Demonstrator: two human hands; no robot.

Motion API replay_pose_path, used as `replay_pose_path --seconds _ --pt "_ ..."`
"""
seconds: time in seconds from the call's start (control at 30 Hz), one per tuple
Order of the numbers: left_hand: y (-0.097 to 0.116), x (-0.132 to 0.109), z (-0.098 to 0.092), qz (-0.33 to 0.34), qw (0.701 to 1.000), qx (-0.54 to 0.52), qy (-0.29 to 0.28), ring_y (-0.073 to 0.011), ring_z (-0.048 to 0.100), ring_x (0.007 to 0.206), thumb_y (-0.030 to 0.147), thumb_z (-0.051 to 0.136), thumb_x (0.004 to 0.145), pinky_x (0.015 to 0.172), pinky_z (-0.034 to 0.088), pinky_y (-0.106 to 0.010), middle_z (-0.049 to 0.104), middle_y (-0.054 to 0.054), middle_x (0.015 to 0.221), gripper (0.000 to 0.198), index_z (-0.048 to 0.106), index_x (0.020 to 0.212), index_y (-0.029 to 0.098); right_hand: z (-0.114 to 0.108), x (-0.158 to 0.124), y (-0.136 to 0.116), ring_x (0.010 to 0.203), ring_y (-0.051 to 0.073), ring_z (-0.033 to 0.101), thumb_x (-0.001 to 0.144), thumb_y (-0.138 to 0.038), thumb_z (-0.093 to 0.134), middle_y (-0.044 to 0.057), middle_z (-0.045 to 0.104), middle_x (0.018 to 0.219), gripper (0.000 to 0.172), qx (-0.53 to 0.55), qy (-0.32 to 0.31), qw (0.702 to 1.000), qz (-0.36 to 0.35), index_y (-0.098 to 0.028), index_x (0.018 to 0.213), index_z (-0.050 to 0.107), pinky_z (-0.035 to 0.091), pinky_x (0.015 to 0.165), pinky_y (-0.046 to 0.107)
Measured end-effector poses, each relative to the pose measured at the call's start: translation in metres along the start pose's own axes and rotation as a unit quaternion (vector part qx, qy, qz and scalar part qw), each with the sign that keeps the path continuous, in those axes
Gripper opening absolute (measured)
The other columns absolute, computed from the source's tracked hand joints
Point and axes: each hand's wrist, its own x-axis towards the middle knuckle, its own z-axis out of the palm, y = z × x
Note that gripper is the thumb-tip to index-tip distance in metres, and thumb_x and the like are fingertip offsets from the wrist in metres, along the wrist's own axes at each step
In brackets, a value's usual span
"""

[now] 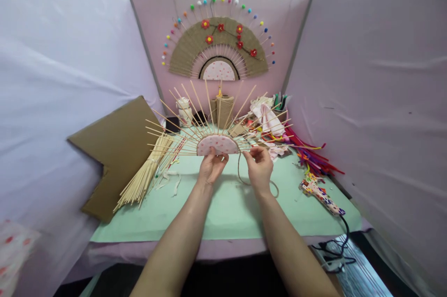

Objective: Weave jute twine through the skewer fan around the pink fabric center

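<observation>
A half-round base (223, 144) covered in pink dotted cloth is held up over the table, with thin wooden sticks (197, 101) fanning out from its curved edge. My left hand (212, 166) grips the base at its lower straight edge, thumb on the front and the other fingers partly behind. At the base's right corner, my right hand (259, 166) pinches close to a brown cord (239, 171). The cord runs along the curved rim and hangs in a loop below. Whether the right fingertips hold the cord or a stick is hard to see.
A finished fan (223, 41) with red flowers hangs on the back wall. Left lie a stick bundle (143, 176) and brown cardboard (115, 143). Twine rolls (223, 108) stand behind. On the right are coloured pipe cleaners (310, 152) and a patterned glue gun (323, 197) with a black cable.
</observation>
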Motion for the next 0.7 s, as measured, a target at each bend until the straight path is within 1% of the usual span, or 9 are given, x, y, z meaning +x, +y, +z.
replay_pose_path --seconds 0.13,0.27,0.33,0.43,0.5,0.57,0.63,0.7 --pt "0.001 0.001 -0.001 0.005 1.0 0.001 0.003 -0.0115 0.061 0.076 0.015 0.06 0.089 0.068 0.049 -0.025 0.067 -0.001 0.082 0.003 0.062 0.088 0.017 0.002 -0.002 0.003 0.071 0.014 0.06 0.069 -0.038 0.075 0.001 0.064 0.076 0.029 0.054 -0.022 0.998 0.038 -0.018 0.085 0.063 0.051 0.072 0.03" --pt "0.002 0.001 -0.001 0.007 1.0 -0.008 0.009 -0.0108 0.061 0.073 0.016 0.061 0.089 0.066 0.05 -0.024 0.066 -0.001 0.079 0.002 0.062 0.088 0.017 0.003 -0.004 0.005 0.074 0.016 0.065 0.069 -0.035 0.076 0.003 0.07 0.079 0.026 0.079 -0.035 0.995 0.051 -0.018 0.087 0.068 0.054 0.075 0.033" --pt "0.003 0.001 -0.001 0.01 1.0 -0.015 0.014 -0.0102 0.062 0.071 0.016 0.059 0.089 0.065 0.051 -0.023 0.067 -0.001 0.077 0.004 0.062 0.087 0.017 0.004 -0.004 0.007 0.075 0.017 0.067 0.071 -0.034 0.073 0.003 0.071 0.081 0.024 0.084 -0.048 0.994 0.05 -0.018 0.089 0.069 0.055 0.077 0.035" --pt "0.005 0.001 0.0 0.013 0.999 -0.023 0.018 -0.0086 0.061 0.068 0.016 0.056 0.091 0.062 0.051 -0.021 0.067 0.0 0.078 0.008 0.062 0.085 0.017 0.004 -0.005 0.007 0.077 0.017 0.069 0.081 -0.034 0.064 0.005 0.073 0.085 0.021 0.079 -0.074 0.993 0.041 -0.018 0.094 0.07 0.055 0.08 0.036" --pt "0.006 0.002 0.001 0.021 0.999 -0.023 0.027 -0.0073 0.061 0.066 0.014 0.056 0.091 0.06 0.049 -0.018 0.067 0.0 0.076 0.01 0.061 0.083 0.016 0.003 -0.007 0.004 0.075 0.016 0.069 0.085 -0.033 0.059 0.005 0.073 0.089 0.022 0.061 -0.082 0.994 0.027 -0.018 0.097 0.07 0.055 0.078 0.035" --pt "0.007 0.002 0.003 0.039 0.998 -0.024 0.042 -0.006 0.06 0.064 0.011 0.057 0.09 0.059 0.049 -0.016 0.066 0.001 0.074 0.012 0.061 0.081 0.016 0.002 -0.009 -0.001 0.07 0.014 0.067 0.087 -0.034 0.057 0.005 0.072 0.088 0.023 0.046 -0.081 0.996 0.012 -0.018 0.099 0.069 0.054 0.072 0.032" --pt "0.007 0.002 0.004 0.054 0.997 -0.023 0.055 -0.0056 0.06 0.065 0.009 0.057 0.089 0.061 0.05 -0.016 0.066 0.002 0.073 0.012 0.062 0.081 0.015 0.002 -0.012 -0.005 0.061 0.013 0.062 0.086 -0.038 0.059 0.002 0.069 0.076 0.026 0.036 -0.082 0.996 0.015 -0.017 0.1 0.067 0.052 0.064 0.028" --pt "0.007 0.001 0.004 0.064 0.996 -0.02 0.06 -0.0059 0.062 0.066 0.007 0.057 0.089 0.064 0.052 -0.017 0.067 0.002 0.074 0.013 0.062 0.081 0.015 0.002 -0.014 -0.008 0.051 0.012 0.054 0.084 -0.043 0.062 -0.002 0.061 0.059 0.028 0.008 -0.088 0.996 0.023 -0.016 0.091 0.066 0.046 0.055 0.026"
